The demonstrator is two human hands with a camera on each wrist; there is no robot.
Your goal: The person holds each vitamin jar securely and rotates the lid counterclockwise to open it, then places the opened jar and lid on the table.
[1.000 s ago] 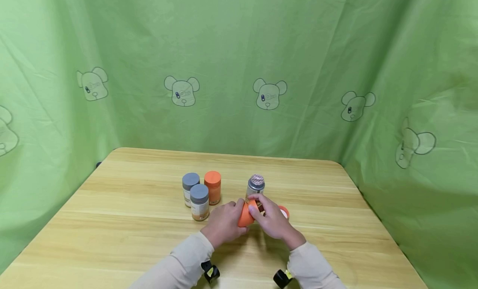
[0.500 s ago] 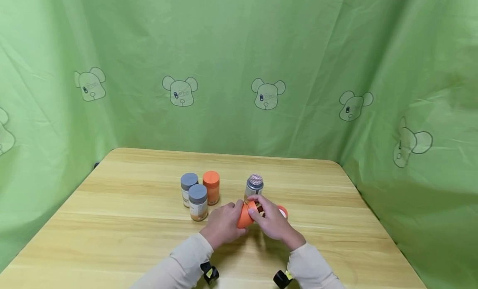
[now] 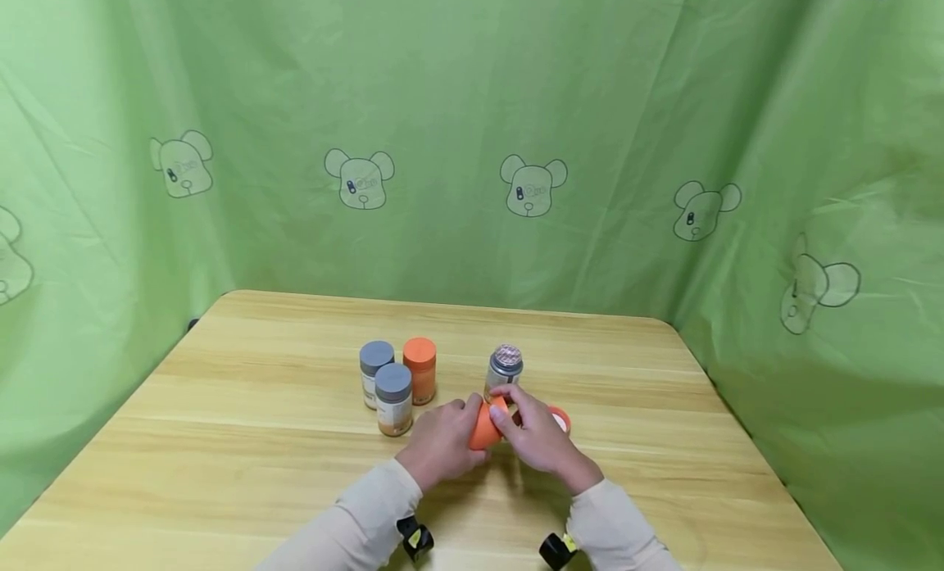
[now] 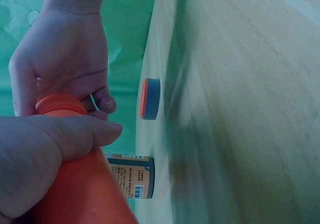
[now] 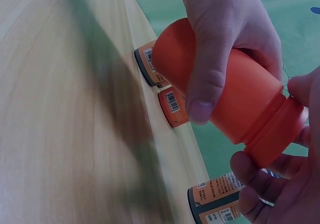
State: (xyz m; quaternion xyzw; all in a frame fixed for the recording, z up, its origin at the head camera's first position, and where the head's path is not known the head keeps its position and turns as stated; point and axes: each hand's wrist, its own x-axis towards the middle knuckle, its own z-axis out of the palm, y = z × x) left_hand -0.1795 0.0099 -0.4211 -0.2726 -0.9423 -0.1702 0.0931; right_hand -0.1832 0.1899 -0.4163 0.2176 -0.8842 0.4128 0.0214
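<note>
**While both hands work the orange bottle**

Since the left hand (image 3: 441,440) grasps the orange bottle (image 3: 483,428) above the counter (image 3: 221,440), hold it steady while the right hand (image 3: 542,440) pinches its neck; judged best, twist gently.

Two grey-lidded jars (image 3: 385,382) and an orange-lidded jar (image 3: 420,369) cluster left of centre on the wooden table (image 3: 243,440); bear-printed green curtain (image 3: 472,145) hangs behind.

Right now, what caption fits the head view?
Left hand grips orange bottle, right hand at its neck, over table.
</note>
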